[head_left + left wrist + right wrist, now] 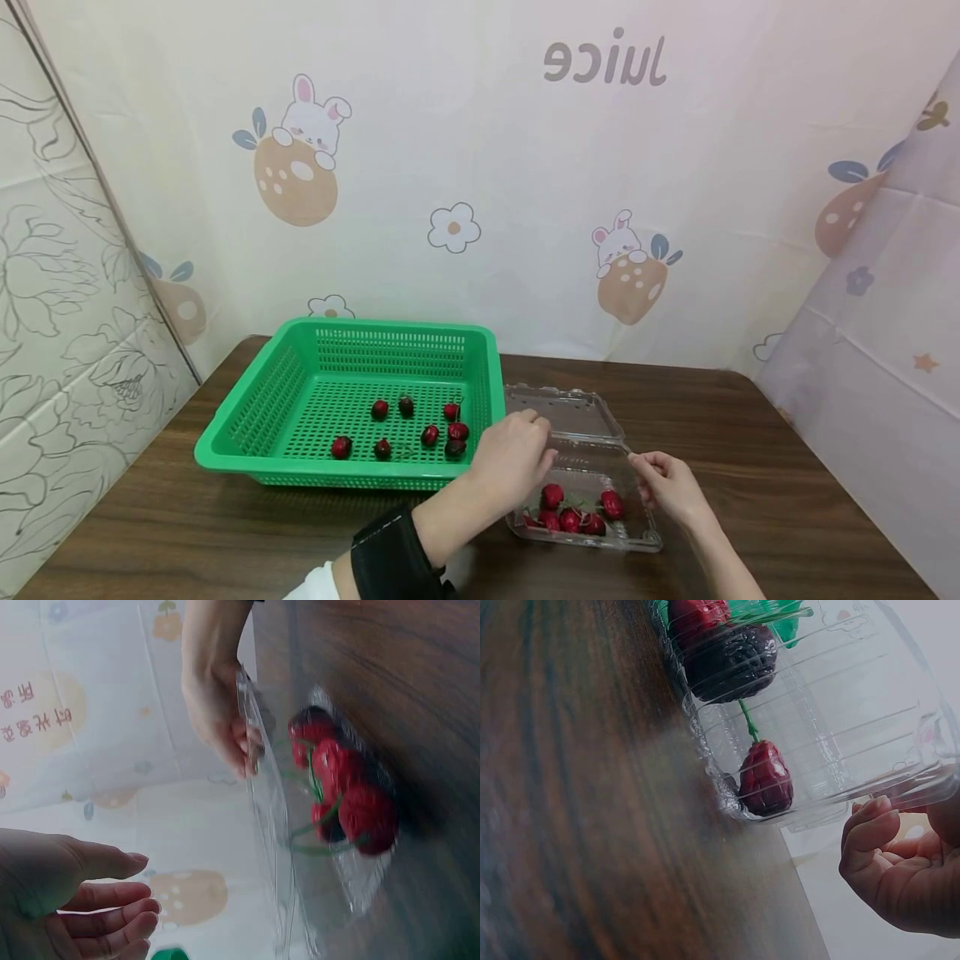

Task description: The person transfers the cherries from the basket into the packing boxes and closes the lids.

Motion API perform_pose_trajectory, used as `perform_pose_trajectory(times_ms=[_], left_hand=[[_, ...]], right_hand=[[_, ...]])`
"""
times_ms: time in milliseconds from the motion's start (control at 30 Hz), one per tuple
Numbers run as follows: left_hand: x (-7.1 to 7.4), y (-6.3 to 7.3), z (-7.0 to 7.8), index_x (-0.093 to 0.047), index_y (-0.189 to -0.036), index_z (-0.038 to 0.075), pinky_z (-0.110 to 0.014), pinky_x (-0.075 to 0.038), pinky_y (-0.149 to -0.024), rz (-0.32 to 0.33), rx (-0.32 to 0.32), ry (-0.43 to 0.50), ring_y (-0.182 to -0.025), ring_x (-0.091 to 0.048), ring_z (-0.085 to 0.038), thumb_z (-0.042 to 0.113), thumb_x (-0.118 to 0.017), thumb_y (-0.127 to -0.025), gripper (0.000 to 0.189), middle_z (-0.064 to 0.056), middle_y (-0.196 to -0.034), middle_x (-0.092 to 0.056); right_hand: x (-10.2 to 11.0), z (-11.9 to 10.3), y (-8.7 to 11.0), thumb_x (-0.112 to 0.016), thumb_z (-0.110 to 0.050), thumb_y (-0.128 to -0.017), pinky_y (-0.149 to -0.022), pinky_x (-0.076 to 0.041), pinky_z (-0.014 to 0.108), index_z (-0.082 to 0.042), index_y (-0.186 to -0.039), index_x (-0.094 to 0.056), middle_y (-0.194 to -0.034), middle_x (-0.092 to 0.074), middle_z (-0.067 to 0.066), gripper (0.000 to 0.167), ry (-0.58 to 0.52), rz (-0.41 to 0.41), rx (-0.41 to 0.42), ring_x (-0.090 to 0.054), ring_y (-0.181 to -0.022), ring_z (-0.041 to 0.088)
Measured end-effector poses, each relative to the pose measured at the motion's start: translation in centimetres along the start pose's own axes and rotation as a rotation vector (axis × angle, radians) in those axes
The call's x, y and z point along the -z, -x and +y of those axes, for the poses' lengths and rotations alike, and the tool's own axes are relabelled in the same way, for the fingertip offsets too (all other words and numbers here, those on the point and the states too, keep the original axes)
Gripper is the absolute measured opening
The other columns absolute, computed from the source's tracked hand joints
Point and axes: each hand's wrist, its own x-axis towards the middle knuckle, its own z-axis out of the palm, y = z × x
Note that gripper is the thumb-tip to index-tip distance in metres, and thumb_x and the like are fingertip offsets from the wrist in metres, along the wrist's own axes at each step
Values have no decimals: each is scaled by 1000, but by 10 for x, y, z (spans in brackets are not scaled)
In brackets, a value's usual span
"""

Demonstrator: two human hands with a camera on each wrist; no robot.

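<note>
Right hand point(666, 485) pinches the right edge of the clear box point(592, 457), which lies open on the table point(720, 433), lid point(562, 412) laid back. Cherries point(570, 521) sit at its near end. Left hand point(510, 457), empty, fingers loosely bent, hovers over the box's left side. Green basket point(345, 470), just left of the box, holds scattered cherries.

A pale printed backdrop point(510, 183) is hanging behind the dark desk point(787, 508); a floral panel point(75, 333) is bordering its left.
</note>
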Motion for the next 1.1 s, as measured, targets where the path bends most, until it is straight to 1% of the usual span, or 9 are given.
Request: perform_pose_trajectory(times_ms=[133,267,500,600,700,733,833,967,1100], left_hand=[[4,2,-13,-64,-80,10,-18,-43,-52,-8,39,6,-65,-54,-10,24,-66,-80,15,1,-74,-56],[7,6,-30,-64,-82,8,-20,-44,-52,-27,84,35,-68,-55,-12,24,-66,-80,16,0,-74,-56],[12,15,-58,-64,-90,5,-25,-47,-58,-52,122,108,-76,-57,-17,19,-65,-81,18,-5,-84,-59],[14,19,-68,-64,-91,3,-25,-46,-56,-62,141,119,-74,-57,-17,18,-66,-80,19,-7,-85,-59],[16,22,-77,-62,-87,3,-25,-44,-52,-72,168,127,-68,-54,-17,16,-67,-79,16,-6,-81,-57],[16,23,-79,-62,-84,4,-25,-43,-51,-77,176,125,-66,-53,-16,16,-67,-79,14,-6,-78,-56],[18,26,-87,-60,-80,6,-26,-42,-51,-98,205,110,-66,-52,-17,16,-67,-79,13,-4,-75,-53],[20,29,-95,-61,-82,6,-29,-45,-55,-132,240,77,-74,-55,-20,19,-68,-78,15,-5,-80,-56],[21,33,-102,-61,-82,6,-29,-44,-53,-156,256,56,-73,-55,-20,18,-68,-78,14,-5,-79,-56]], right_hand=[[0,0,0,-46,-15,-92,-44,-41,25,10,-93,-49,-57,-45,2,25,-3,-3,-6,-43,-46,11],[0,-1,0,-46,-15,-92,-44,-41,25,10,-93,-49,-57,-45,2,25,-2,-4,-4,-43,-46,11],[0,-2,1,-47,-14,-92,-44,-41,25,10,-93,-49,-57,-45,2,25,-21,0,-10,-43,-46,11],[0,-2,2,-47,-14,-92,-44,-41,25,11,-93,-49,-57,-45,2,25,-22,2,-7,-43,-46,11],[0,-2,2,-46,-14,-92,-44,-41,24,11,-93,-49,-57,-45,2,24,-25,-1,-4,-43,-46,10],[0,-2,1,-46,-13,-92,-44,-41,24,11,-93,-48,-58,-45,2,24,-24,-4,-3,-43,-47,10],[0,-1,2,-46,-14,-92,-44,-41,24,11,-93,-48,-58,-45,2,24,-26,-10,-3,-43,-47,10],[0,-1,2,-46,-13,-92,-44,-41,25,11,-94,-48,-58,-44,2,25,-32,-13,-3,-42,-47,10],[0,0,1,-46,-13,-92,-44,-41,25,11,-94,-48,-58,-45,2,24,-33,-13,-1,-43,-47,10]])
